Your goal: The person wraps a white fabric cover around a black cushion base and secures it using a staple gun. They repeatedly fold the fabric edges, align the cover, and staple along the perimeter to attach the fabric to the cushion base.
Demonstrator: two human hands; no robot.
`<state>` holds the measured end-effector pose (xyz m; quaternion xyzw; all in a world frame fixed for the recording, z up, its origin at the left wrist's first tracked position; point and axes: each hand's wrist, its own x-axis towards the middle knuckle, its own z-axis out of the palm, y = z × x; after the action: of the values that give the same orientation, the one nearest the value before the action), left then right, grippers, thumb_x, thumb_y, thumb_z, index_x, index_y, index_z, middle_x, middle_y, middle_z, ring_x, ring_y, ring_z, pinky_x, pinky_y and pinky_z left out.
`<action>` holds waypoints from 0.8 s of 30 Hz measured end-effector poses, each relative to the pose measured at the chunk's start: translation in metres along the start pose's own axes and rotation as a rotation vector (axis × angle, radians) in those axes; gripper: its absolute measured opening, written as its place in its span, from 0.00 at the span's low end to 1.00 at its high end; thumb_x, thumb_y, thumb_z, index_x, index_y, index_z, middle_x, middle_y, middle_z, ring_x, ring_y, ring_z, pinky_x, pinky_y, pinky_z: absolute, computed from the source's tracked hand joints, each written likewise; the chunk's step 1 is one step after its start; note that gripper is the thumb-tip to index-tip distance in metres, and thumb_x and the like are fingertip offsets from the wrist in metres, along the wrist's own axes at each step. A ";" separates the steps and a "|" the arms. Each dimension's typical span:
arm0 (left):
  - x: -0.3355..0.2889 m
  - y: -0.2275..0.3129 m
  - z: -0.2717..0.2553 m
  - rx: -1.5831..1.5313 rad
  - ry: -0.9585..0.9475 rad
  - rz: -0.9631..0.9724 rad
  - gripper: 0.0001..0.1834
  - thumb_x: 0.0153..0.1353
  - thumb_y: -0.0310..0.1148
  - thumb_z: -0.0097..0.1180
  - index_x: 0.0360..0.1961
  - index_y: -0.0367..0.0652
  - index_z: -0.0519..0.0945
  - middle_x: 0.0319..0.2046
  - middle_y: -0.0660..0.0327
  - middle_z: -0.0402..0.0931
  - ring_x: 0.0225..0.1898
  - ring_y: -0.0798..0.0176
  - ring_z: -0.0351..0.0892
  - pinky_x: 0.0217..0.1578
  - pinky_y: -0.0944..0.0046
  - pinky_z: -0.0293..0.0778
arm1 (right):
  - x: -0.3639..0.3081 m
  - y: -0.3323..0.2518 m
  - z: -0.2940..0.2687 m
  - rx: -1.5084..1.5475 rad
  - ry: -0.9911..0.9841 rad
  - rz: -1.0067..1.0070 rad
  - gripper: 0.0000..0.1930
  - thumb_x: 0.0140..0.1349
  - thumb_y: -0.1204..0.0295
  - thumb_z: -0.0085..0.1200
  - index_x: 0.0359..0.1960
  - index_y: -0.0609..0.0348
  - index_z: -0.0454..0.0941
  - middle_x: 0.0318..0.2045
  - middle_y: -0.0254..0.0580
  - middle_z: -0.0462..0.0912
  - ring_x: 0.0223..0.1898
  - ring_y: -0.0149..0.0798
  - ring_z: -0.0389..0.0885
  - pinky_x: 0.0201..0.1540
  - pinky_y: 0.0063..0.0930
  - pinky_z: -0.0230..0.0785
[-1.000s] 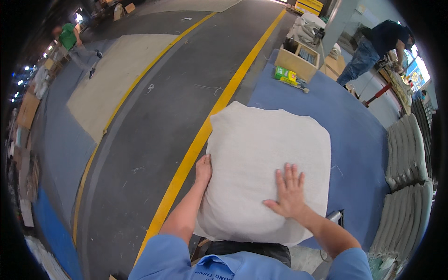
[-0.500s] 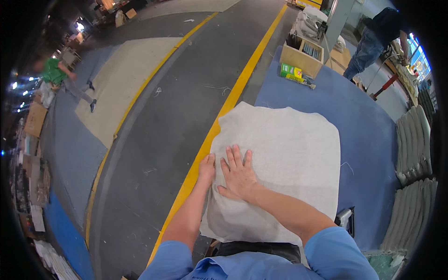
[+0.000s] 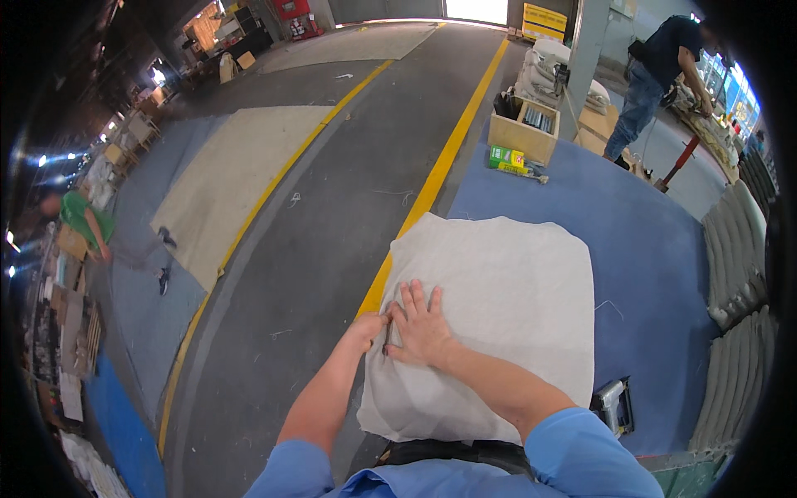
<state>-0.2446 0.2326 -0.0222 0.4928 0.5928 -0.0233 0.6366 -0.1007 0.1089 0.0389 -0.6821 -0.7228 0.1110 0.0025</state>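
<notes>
A cream fabric piece point(image 3: 506, 307) lies spread before me with a wavy far edge. Its left side is pinched in my left hand point(image 3: 365, 330), whose fingers are closed at the edge. My right hand point(image 3: 422, 327) rests flat on the cloth just beside it, fingers spread, holding nothing. Small folds run through the fabric below the right hand. What lies under the cloth is hidden.
The fabric sits at the left of a blue work surface point(image 3: 647, 274). A nail or staple gun point(image 3: 613, 407) lies near right, stacked grey cushions point(image 3: 735, 257) beyond. Farther off are a wooden box point(image 3: 523, 133), a green-yellow packet point(image 3: 508, 159) and two people.
My view has tilted up, so the fabric appears lower. My left fingers are now nearer my right hand at the edge. The person in green has moved leftward in view.
</notes>
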 end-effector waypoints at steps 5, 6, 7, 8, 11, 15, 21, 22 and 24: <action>0.015 -0.013 0.033 0.044 0.332 0.153 0.28 0.77 0.51 0.56 0.61 0.36 0.83 0.59 0.41 0.82 0.59 0.42 0.83 0.58 0.48 0.75 | -0.002 0.014 0.013 0.168 0.121 -0.075 0.48 0.68 0.40 0.53 0.82 0.56 0.56 0.83 0.63 0.49 0.84 0.66 0.38 0.77 0.79 0.33; 0.018 -0.013 0.037 0.042 0.354 0.165 0.28 0.77 0.50 0.55 0.60 0.35 0.83 0.59 0.39 0.82 0.60 0.42 0.82 0.59 0.49 0.75 | -0.007 0.027 0.019 0.247 0.163 -0.112 0.48 0.68 0.41 0.54 0.82 0.55 0.54 0.83 0.63 0.48 0.84 0.65 0.38 0.78 0.78 0.31; 0.025 -0.015 0.041 0.037 0.376 0.175 0.27 0.77 0.50 0.55 0.59 0.34 0.84 0.58 0.37 0.82 0.61 0.42 0.81 0.59 0.49 0.75 | -0.014 0.045 0.024 0.324 0.204 -0.153 0.49 0.68 0.42 0.55 0.83 0.54 0.53 0.83 0.62 0.47 0.85 0.65 0.38 0.79 0.77 0.30; 0.030 -0.021 0.040 0.025 0.413 0.170 0.27 0.77 0.49 0.54 0.58 0.33 0.84 0.57 0.36 0.82 0.61 0.41 0.81 0.60 0.49 0.74 | -0.027 0.066 0.015 0.303 0.236 -0.136 0.47 0.69 0.43 0.55 0.83 0.53 0.53 0.83 0.60 0.48 0.85 0.63 0.38 0.79 0.77 0.30; 0.039 -0.029 0.038 0.125 0.425 0.282 0.28 0.79 0.48 0.52 0.57 0.29 0.83 0.58 0.36 0.81 0.63 0.42 0.80 0.62 0.50 0.73 | -0.092 0.160 -0.022 0.178 0.255 0.083 0.47 0.69 0.43 0.57 0.82 0.53 0.55 0.83 0.60 0.50 0.85 0.64 0.39 0.78 0.77 0.30; 0.035 -0.026 0.044 -0.061 0.253 0.239 0.30 0.79 0.48 0.51 0.57 0.25 0.82 0.59 0.37 0.81 0.63 0.42 0.80 0.63 0.51 0.72 | -0.157 0.223 -0.017 0.002 0.173 0.353 0.53 0.66 0.39 0.57 0.81 0.64 0.54 0.83 0.64 0.48 0.84 0.68 0.38 0.78 0.78 0.28; 0.051 -0.050 0.039 -0.148 0.217 0.210 0.28 0.79 0.47 0.53 0.54 0.25 0.83 0.53 0.43 0.85 0.55 0.52 0.83 0.58 0.57 0.75 | -0.016 0.157 -0.012 -0.026 0.128 0.214 0.57 0.66 0.32 0.51 0.80 0.71 0.53 0.82 0.70 0.48 0.84 0.69 0.38 0.79 0.76 0.29; 0.045 -0.045 0.042 -0.199 0.172 0.187 0.27 0.79 0.47 0.54 0.54 0.26 0.84 0.51 0.45 0.86 0.52 0.54 0.84 0.56 0.58 0.75 | 0.007 0.141 -0.010 -0.007 0.139 0.196 0.56 0.66 0.33 0.52 0.80 0.71 0.55 0.81 0.70 0.49 0.84 0.69 0.39 0.79 0.76 0.29; 0.037 -0.036 0.043 -0.287 0.118 0.159 0.26 0.79 0.47 0.54 0.53 0.28 0.84 0.47 0.49 0.88 0.48 0.58 0.84 0.53 0.60 0.76 | 0.049 0.114 -0.008 0.014 0.116 0.187 0.54 0.66 0.34 0.52 0.79 0.70 0.59 0.81 0.68 0.52 0.83 0.69 0.41 0.79 0.76 0.30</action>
<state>-0.2242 0.2060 -0.0804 0.4427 0.5854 0.1410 0.6644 0.0094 0.1638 0.0205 -0.7519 -0.6536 0.0763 0.0388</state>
